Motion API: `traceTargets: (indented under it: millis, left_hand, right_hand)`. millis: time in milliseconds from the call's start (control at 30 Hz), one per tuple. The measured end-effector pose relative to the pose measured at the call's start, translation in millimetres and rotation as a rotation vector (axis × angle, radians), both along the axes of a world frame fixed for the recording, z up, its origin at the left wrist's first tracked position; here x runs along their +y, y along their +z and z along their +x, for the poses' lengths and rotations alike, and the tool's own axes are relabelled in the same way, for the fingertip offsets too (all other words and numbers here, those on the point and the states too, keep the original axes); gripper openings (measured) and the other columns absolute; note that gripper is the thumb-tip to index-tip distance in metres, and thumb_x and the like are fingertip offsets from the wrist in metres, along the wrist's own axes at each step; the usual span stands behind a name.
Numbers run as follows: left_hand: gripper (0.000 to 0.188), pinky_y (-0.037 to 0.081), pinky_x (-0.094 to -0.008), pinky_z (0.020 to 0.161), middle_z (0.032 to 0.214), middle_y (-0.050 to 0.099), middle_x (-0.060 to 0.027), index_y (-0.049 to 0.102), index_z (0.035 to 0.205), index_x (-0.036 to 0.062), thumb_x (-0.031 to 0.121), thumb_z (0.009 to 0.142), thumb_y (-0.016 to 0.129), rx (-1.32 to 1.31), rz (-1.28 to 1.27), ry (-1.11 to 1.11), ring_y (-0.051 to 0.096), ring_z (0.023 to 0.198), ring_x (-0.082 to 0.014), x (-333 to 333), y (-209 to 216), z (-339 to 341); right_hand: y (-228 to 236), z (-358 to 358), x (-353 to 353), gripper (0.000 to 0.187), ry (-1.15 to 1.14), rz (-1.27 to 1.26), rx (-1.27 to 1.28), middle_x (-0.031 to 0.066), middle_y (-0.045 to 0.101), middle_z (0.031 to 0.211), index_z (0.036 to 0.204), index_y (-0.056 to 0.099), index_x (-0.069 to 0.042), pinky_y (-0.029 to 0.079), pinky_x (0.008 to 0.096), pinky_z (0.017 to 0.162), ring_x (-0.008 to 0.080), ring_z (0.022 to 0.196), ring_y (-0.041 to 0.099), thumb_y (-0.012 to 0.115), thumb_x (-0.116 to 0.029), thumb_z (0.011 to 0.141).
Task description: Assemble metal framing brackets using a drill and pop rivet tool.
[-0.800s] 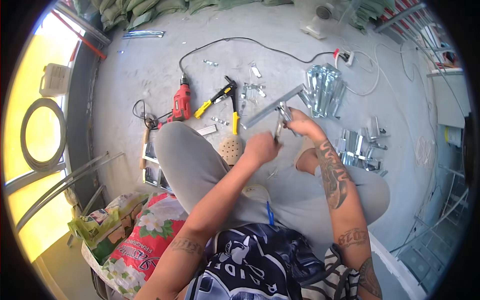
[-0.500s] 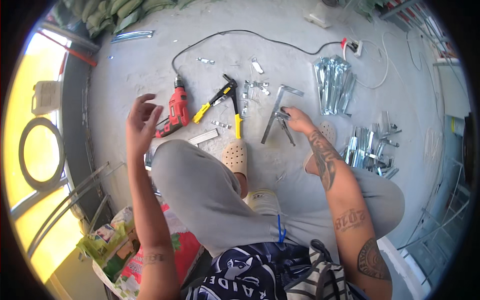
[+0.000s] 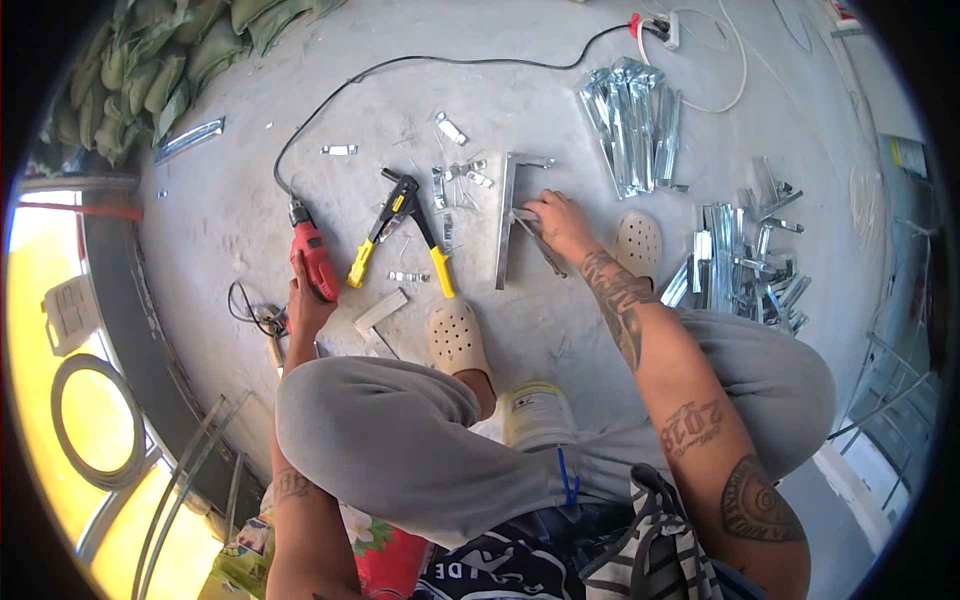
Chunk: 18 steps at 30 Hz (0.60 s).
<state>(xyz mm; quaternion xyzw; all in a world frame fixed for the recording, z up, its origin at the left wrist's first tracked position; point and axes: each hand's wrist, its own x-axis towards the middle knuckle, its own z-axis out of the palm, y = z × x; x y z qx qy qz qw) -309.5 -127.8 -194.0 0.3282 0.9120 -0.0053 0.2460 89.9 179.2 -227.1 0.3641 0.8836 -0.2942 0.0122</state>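
**Reaching for the drill while the bracket is held down**

Grey concrete floor [image 3: 250, 200] is spreading out under the squatting person, littered with small metal clips and offcuts, with a pile of bright channel pieces [image 3: 632, 115] lying at the top and another heap of brackets [image 3: 745, 260] sitting to the right. Between the two cream clogs, an L-shaped metal bracket [image 3: 508, 215] is lying flat, and the right hand [image 3: 560, 222] is pressing on it, fingers [image 3: 535, 208] curled down onto the short arm of the piece; a thin tool may be under them, but I cannot tell. The left hand [image 3: 305, 305] is closing around the rear of the red electric drill [image 3: 314, 258], fingers wrapping its grip, though whether the hold is firm is not clear. A yellow-handled riveter [image 3: 405, 230] is lying untouched between drill and bracket.

By my reading, the step in hand is fetching the drill; the next move calls for lifting it across without snagging its black cord [image 3: 400, 70], and keeping the bracket pinned.

Half a second ago the left hand was hanging open in the air above the drill; now it is resting on it. Earlier still, both hands were working together at the bracket.
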Motion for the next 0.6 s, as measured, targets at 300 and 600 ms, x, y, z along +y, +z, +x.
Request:
traceTargets:
  millis: [300, 600]
  left_hand:
    - [0.096, 0.048, -0.0347, 0.091, 0.124, 0.059, -0.0127, 0.032, 0.148, 0.0090, 0.000, 0.059, 0.067, -0.417, 0.371, -0.132, 0.061, 0.105, -0.0234, 34, 165, -13]
    - [0.080, 0.046, -0.0344, 0.097, 0.119, 0.065, -0.0131, 0.046, 0.141, 0.0080, 0.010, 0.068, 0.078, -0.630, 0.130, -0.469, 0.062, 0.110, -0.0219, 178, 251, 111]
  right_hand:
    - [-6, 1, -6, 0.024, 0.092, 0.122, 0.029, 0.0098, 0.058, 0.105, 0.109, 0.059, -0.011, 0.044, 0.0426, 0.090, 0.0284, 0.106, 0.055, 0.053, -0.010, 0.087]
    - [-12, 3, -11, 0.014, 0.064, 0.259, -0.056, 0.0049, 0.058, 0.100, 0.100, 0.058, -0.014, 0.043, 0.0398, 0.086, 0.0232, 0.104, 0.056, 0.053, -0.012, 0.087]
